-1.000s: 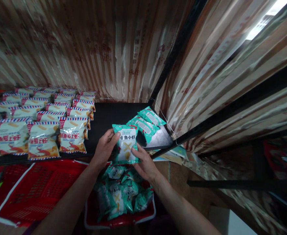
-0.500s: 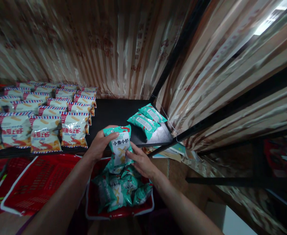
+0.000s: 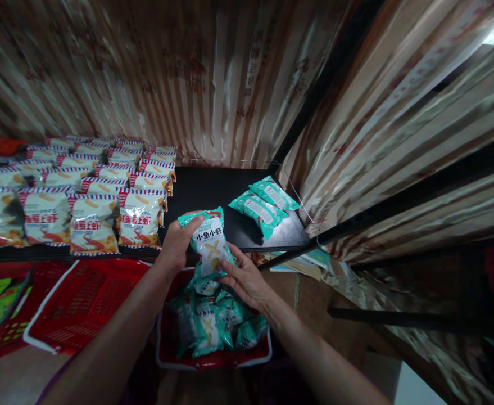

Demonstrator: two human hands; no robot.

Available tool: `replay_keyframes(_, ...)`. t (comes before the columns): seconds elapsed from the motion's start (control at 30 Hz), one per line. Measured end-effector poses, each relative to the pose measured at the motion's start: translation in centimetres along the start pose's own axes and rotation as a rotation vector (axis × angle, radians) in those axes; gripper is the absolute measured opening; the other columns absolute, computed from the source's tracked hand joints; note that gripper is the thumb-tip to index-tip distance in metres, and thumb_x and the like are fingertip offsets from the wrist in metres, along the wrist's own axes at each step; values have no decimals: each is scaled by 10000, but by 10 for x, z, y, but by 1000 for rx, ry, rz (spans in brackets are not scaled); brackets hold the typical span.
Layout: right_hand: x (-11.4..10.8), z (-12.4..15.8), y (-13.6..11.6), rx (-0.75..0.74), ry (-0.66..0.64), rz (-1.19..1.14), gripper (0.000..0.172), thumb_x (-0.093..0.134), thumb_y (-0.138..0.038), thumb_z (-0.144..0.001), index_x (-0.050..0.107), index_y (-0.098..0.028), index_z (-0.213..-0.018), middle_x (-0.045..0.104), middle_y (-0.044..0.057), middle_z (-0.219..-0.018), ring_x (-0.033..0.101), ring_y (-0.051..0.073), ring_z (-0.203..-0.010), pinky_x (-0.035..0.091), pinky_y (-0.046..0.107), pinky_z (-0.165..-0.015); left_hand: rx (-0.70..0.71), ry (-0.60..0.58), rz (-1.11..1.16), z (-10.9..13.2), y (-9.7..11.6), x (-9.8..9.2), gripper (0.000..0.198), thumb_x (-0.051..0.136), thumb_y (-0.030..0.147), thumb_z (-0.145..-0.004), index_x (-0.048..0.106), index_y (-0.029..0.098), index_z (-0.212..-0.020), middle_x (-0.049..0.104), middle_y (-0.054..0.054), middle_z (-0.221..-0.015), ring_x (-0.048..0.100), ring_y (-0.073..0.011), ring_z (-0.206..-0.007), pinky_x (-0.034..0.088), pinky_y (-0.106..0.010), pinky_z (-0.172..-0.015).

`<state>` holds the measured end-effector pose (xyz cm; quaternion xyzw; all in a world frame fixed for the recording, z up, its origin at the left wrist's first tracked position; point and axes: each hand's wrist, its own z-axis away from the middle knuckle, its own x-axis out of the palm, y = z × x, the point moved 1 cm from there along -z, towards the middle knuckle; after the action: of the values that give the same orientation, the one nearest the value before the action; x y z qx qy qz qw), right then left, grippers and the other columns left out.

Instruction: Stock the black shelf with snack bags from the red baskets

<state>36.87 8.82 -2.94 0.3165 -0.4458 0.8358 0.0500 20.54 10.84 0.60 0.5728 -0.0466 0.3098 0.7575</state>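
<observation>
My left hand [image 3: 178, 243] and my right hand [image 3: 243, 277] both grip one teal snack bag [image 3: 210, 243] with white print, held upright just above a red basket [image 3: 213, 358] that holds several more teal bags [image 3: 213, 323]. The left fingers wrap the bag's top left edge. The right fingers hold its lower right side. Two teal bags [image 3: 264, 204] lie flat on the black shelf [image 3: 211, 191] just beyond the hands, near its right corner.
Rows of red, white and blue striped snack bags [image 3: 82, 194] fill the shelf's left part. An empty red basket [image 3: 84, 301] sits lower left. Striped foil sheeting [image 3: 196, 84] backs the shelf, and a black frame post [image 3: 314, 101] runs up on the right.
The held bag came down and slightly left from near the shelf edge, and it now tilts. Both hands stayed on it. The view shifted a little to the left.
</observation>
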Motion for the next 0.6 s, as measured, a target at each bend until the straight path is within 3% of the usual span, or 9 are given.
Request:
replay_keyframes(0.1, 3, 0, 2, -31, 34, -54, 565, 842, -228, -575, 585, -224, -1078, 710, 1, -912, 688, 150, -753, 562, 235, -639, 9, 41, 51, -3, -1, 1, 346, 774, 326, -568, 656, 148, -840, 678, -2, -611, 619, -145, -526, 489, -248, -542)
replay_keyframes(0.23, 3, -1, 10, -23, 88, -63, 348, 850, -256, -569, 617, -169, -813, 698, -13, -758, 665, 125, -668, 556, 232, -636, 48, 140, 52, -6, -4, 6, 312, 751, 335, -582, 654, 150, -813, 671, 6, -594, 631, -159, -548, 495, -265, -570)
replay_keyframes(0.43, 2, 0, 13, -11, 77, 17, 364, 848, -305, -571, 650, -139, -827, 698, 5, -757, 635, 116, -611, 549, 254, -590, 77, 240, 36, -10, -11, 16, 282, 729, 342, -586, 651, 148, -776, 660, 11, -591, 642, -173, -567, 500, -285, -587)
replay_keyframes(0.6, 1, 5, 9, 46, -5, 115, 292, 850, -333, -560, 687, -116, -668, 674, 6, -616, 617, 102, -546, 543, 239, -589, 63, 264, 69, -16, -15, 15, 247, 728, 322, -555, 616, 147, -688, 640, 15, -555, 611, -160, -511, 489, -289, -557)
